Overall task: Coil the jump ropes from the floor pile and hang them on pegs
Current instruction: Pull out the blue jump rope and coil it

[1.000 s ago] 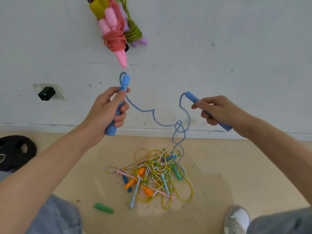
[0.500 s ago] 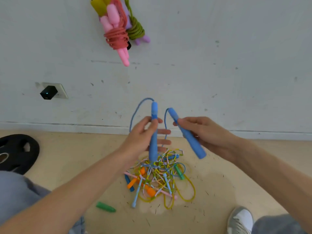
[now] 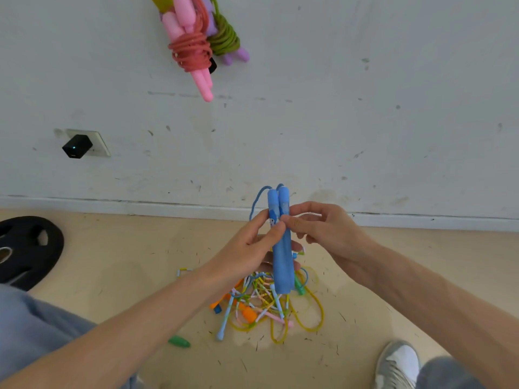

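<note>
Two blue jump-rope handles stand upright side by side in front of me. My left hand grips both of them, thumb across the front. My right hand pinches the right handle near its top. The blue cord loops out of the handle tops and drops behind my left hand. Below lies the floor pile of tangled yellow, orange, pink and light-blue ropes. High on the wall hang coiled ropes: a pink-handled one with a red coil and a purple-handled one with a green coil.
A black weight plate lies on the floor at left. A black plug sits in a wall socket. A loose green handle lies near the pile. My grey shoe is at bottom right.
My hands came together and lowered. The two blue handles, held apart a second ago, now sit parallel and touching, both in my left hand's grip.
</note>
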Demonstrator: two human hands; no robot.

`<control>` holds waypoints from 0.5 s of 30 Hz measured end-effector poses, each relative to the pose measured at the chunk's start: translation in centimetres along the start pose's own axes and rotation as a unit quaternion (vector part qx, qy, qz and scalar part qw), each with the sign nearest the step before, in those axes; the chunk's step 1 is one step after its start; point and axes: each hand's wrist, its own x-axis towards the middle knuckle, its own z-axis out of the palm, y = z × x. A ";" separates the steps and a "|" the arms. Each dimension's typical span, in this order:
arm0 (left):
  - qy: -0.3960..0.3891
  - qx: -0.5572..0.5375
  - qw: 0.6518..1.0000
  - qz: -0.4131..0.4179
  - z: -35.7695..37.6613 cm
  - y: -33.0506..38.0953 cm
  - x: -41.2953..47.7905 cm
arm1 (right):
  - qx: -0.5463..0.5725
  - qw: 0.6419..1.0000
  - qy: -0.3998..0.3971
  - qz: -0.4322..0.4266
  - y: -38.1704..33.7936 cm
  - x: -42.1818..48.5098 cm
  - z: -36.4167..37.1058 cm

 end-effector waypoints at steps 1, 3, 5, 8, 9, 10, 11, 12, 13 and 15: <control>0.007 0.004 1.000 0.002 0.1 -0.2 0.0 | 0.008 1.000 -0.012 0.008 0.1 0.0 0.0; 0.028 0.005 1.000 0.009 0.2 -0.4 0.1 | 0.020 0.999 -0.036 0.016 0.3 -0.1 0.1; 0.048 0.005 0.999 0.019 0.1 -0.6 0.4 | 0.005 0.999 -0.050 0.011 0.1 -0.3 0.1; 0.064 0.054 0.996 0.028 -0.7 -0.9 1.1 | -0.063 0.997 -0.025 -0.025 -0.1 -0.1 -0.1; 0.057 0.073 0.995 0.026 -1.0 -0.9 1.2 | -0.108 0.993 0.014 -0.055 -0.1 0.1 -0.2; 0.043 0.098 0.994 0.022 -1.2 -0.8 1.2 | -0.151 0.982 0.065 -0.097 0.1 0.3 -0.4; 0.020 0.132 0.991 0.019 -1.5 -0.7 1.2 | -0.187 0.965 0.106 -0.149 0.2 0.4 -0.7; -0.010 0.170 0.985 0.017 -1.7 -0.5 1.1 | -0.218 0.948 0.114 -0.201 0.4 0.4 -1.1; -0.045 0.208 0.977 0.014 -1.9 -0.3 0.9 | -0.245 0.936 0.089 -0.239 0.5 0.3 -1.4; -0.105 0.253 0.962 0.009 -2.1 0.2 0.6 | -0.280 0.929 0.013 -0.242 1.1 -0.2 -1.6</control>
